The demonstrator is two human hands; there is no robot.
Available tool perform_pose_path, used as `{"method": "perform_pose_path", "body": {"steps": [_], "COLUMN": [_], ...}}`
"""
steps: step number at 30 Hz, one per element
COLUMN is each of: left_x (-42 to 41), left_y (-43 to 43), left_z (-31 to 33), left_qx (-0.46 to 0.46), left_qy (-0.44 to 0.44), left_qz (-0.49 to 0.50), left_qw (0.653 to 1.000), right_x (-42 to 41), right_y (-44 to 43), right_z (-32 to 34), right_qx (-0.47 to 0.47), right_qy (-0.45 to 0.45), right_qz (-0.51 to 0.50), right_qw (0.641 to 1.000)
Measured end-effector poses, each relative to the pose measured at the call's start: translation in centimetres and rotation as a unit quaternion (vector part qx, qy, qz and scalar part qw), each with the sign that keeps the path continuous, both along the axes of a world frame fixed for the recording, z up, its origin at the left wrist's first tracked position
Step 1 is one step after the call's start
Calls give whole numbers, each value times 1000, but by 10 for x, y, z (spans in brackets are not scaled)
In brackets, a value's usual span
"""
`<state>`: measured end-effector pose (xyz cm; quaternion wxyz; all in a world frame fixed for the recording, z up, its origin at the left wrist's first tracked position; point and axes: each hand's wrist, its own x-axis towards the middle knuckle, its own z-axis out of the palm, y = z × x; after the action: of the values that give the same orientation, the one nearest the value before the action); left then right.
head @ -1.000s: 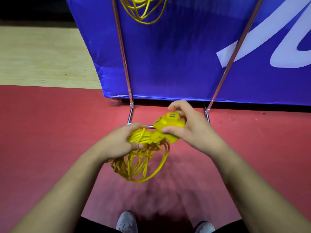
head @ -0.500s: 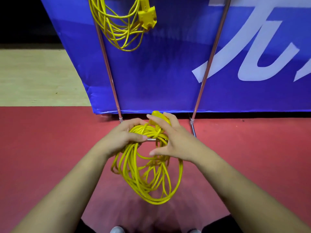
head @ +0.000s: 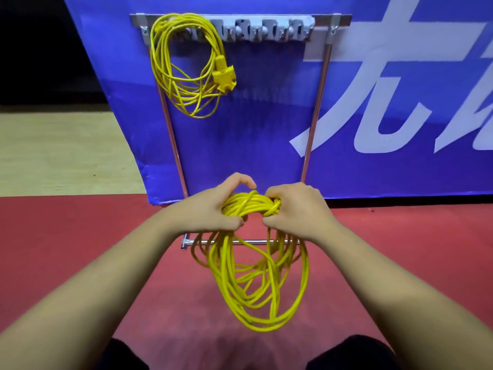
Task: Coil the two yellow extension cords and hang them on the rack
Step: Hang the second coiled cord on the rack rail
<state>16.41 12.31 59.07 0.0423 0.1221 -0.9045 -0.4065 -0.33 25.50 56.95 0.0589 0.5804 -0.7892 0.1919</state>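
Red floor (head: 66, 231) — blue banner (head: 253, 134) behind rack (head: 266, 29)

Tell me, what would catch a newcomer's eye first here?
The bright yellow cord coil at the centre stands out most: the left hand and right hand grip its top bundle side by side, and its loops hang down over the red floor. Next is the second yellow cord, already hung at the left end of the metal rack, against a big blue banner.
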Motion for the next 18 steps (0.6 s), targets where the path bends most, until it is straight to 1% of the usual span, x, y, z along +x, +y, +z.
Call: {"method": "perform_pose_path", "body": {"steps": [2,3,4,6,8,9,10,11,12,14,16,17,18], "left_x": [6,8,10,17,23,24,22,19,16,9,1,-4,-8], "left_y": [-1,-1,-4,-6,-7,-5,-2,1,2,2,1,-2,-5], "left_z": [4,5,3,4,6,7,9,12,14,18,16,12,11], "left_qx": [-49,-57,-33,80,166,194,200,186,141,18,-102,-131,-136], "left_qy": [21,40,56,76,110,123,131,144,153,146,124,116,111], "left_qz": [-25,-33,-38,-30,37,69,88,94,92,67,42,56,91], "left_qw": [998,997,997,993,979,971,967,967,974,987,986,983,980], "right_x": [-2,-2,-2,-5,-10,-13,-14,-14,-13,-11,-12,-13,-16], "right_y": [7,10,12,16,20,21,21,21,20,16,12,10,8], "right_z": [8,13,17,23,26,27,28,30,32,37,41,43,44], "right_qx": [-9,-9,-6,-9,-32,-43,-48,-49,-51,-65,-82,-87,-91], "right_qy": [-15,-26,-40,-85,-139,-155,-162,-167,-173,-182,-186,-189,-193], "right_qz": [-20,-25,-29,-38,-51,-54,-54,-52,-52,-56,-57,-58,-58], "right_qw": [1000,999,999,996,988,986,984,983,982,980,977,976,975]}}
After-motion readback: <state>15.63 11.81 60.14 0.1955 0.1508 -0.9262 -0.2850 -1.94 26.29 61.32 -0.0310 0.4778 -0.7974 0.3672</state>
